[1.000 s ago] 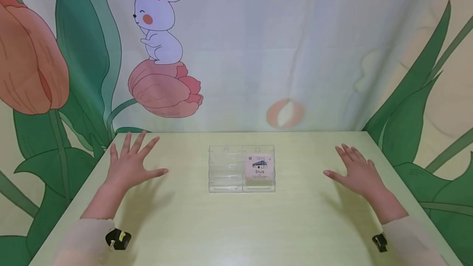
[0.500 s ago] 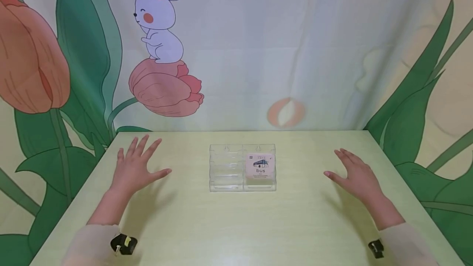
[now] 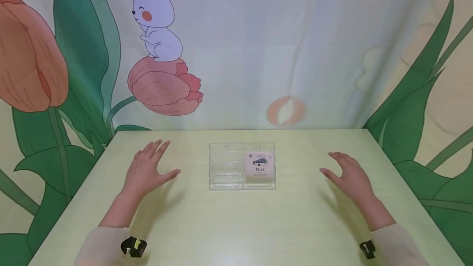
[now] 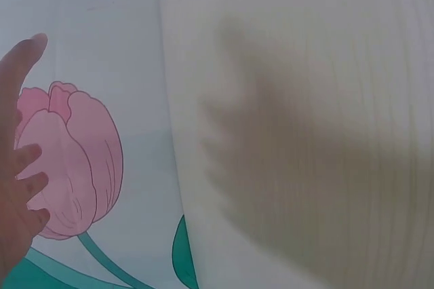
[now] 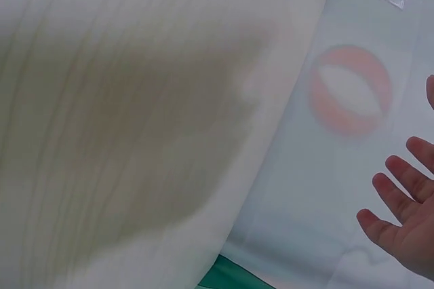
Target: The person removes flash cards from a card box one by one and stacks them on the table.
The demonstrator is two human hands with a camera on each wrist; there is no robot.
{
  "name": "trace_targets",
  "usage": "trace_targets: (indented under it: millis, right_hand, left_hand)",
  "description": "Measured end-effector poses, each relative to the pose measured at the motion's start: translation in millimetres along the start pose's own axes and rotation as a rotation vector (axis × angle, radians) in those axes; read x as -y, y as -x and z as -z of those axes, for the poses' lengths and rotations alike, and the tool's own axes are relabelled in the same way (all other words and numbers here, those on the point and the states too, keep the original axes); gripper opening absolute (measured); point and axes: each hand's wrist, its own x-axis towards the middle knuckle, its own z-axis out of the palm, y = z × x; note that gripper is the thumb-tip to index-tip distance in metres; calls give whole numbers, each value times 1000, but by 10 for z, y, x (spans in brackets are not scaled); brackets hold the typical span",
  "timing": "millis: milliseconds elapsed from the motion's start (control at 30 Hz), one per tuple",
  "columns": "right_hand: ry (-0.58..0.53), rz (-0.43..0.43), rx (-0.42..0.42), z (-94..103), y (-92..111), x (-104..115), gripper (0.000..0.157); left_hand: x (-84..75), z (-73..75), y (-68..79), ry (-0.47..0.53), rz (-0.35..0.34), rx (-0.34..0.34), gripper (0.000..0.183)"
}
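Lying near the middle of the head view, a clear plastic rack (image 3: 226, 184) has its long axis running left to right across the frame, almost level with the far edge of the table (image 3: 236, 225). A divider splits it into two columns, and in the right one sits a pale pink stack of cards (image 3: 260, 166), its top card roughly square, with the word "bus" reading upright and a bus drawing above it. The left hand (image 3: 145, 173), left of centre, is wide and holds nothing, its fingers aimed toward the upper right and its thumb out to the right, apart from the rack. The right hand (image 3: 351, 180), right of centre, is also without a hold, thumb and fingers well parted and pointing to the upper left, farther from the rack. Both cast shadows on the tabletop. A small black device shows at each sleeve, low in the frame. Behind the table hangs a cloth (image 3: 236, 52) printed with tulips, leaves and, at upper left, a white rabbit.
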Motion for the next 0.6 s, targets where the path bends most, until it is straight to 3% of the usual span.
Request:
trace_targets:
  millis: [600]
  right_hand:
    - [-132, -2, -22, -194, -17, 213, 53]
  left_hand:
    - [-269, -106, -138, 24, -54, 4, 90]
